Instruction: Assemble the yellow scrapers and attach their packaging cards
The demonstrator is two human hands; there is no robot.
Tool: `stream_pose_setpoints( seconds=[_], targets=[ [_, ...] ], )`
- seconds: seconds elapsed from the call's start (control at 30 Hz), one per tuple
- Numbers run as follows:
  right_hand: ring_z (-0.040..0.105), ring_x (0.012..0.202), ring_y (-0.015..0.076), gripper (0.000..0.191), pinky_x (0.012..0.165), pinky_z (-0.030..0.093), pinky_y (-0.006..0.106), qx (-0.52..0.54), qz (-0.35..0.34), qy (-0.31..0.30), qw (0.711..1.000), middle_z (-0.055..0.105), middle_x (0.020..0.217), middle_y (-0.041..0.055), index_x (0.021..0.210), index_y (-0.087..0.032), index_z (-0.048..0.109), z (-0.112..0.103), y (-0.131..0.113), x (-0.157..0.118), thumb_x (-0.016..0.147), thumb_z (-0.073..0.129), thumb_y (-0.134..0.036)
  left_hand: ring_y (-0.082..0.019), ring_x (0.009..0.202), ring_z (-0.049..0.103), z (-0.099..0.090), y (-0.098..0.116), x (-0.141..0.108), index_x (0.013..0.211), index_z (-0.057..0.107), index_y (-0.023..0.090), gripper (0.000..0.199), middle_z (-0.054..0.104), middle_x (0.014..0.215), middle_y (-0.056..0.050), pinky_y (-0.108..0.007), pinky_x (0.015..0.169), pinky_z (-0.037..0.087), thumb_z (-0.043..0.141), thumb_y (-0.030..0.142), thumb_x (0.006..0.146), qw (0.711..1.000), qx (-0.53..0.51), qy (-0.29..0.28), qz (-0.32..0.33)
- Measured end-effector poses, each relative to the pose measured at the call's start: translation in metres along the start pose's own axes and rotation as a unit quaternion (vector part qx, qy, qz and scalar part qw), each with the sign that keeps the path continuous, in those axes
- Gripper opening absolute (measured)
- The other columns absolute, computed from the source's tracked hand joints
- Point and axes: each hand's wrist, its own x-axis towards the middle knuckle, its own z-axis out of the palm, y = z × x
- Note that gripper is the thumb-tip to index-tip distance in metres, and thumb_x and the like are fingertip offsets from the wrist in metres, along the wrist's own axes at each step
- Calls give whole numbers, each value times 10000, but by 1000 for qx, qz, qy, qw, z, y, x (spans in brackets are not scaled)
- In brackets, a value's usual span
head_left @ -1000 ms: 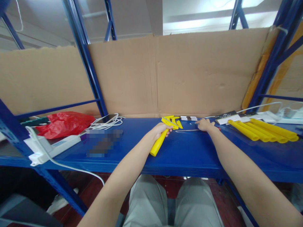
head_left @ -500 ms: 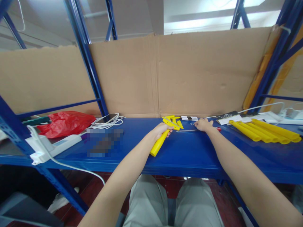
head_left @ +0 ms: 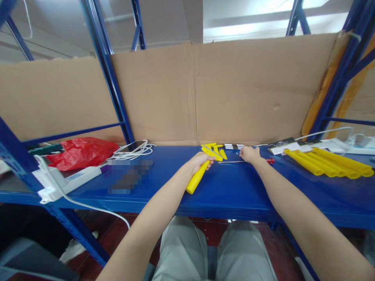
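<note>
My left hand (head_left: 202, 159) is wrapped round a yellow plastic tube (head_left: 194, 182); its lower end points toward the shelf's front edge, and a flatter yellow part shows above my fingers. Several small yellow plastic pieces (head_left: 223, 153) lie just beyond that hand. My right hand (head_left: 249, 153) is low over the shelf with its fingers curled together; whatever they may pinch is hidden. Beneath it lies a screwdriver (head_left: 270, 160), its red handle to the right of my wrist and its thin shaft reaching left. Black-and-white sticks (head_left: 233, 146) lie behind, close to my right fingertips.
Several yellow tubes (head_left: 336, 164) lie side by side at the right, near white boxes and a cable. At the left are a red plastic bag (head_left: 83, 152), a white power strip (head_left: 79, 179) and coiled white cable (head_left: 136, 150). Cardboard (head_left: 249, 89) closes off the back.
My right hand has shifted slightly left, and more of the screwdriver's red handle shows. My left hand and the yellow tube have stayed in place.
</note>
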Motion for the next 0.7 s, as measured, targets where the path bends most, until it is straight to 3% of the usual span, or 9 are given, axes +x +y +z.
stream_pose_setpoints(
  seconds=[0.27,0.47,0.57,0.7],
  targets=[
    [586,1052,238,221,907,372,404,39,7,-22,999,670,1073,116,921,-176,654,6,7,6,827,457,-141,-45,369,384,-3,-3,3,665,511,135,170,479,492,33,-181,385,294,511,43,807,1000,-1,-3,8],
    [611,972,233,170,844,417,350,151,9,28,988,698,953,94,828,-180,657,5,6,9,788,495,-146,-41,367,384,-5,-6,7,668,513,138,171,477,487,38,-171,387,305,506,47,812,1000,-13,-9,12],
    [612,884,203,149,804,436,303,302,-71,79,947,697,905,83,767,-165,645,1,-6,8,791,506,-212,-35,364,369,-6,-5,8,656,509,138,194,470,483,35,-169,387,302,484,47,826,999,-27,-19,6],
    [589,813,173,202,796,444,300,502,-197,71,839,676,853,47,747,-176,630,-3,-34,-1,755,577,-371,-33,370,364,-7,-5,10,635,490,146,218,473,486,29,-172,390,299,472,45,827,998,-50,-36,10]
  ],
)
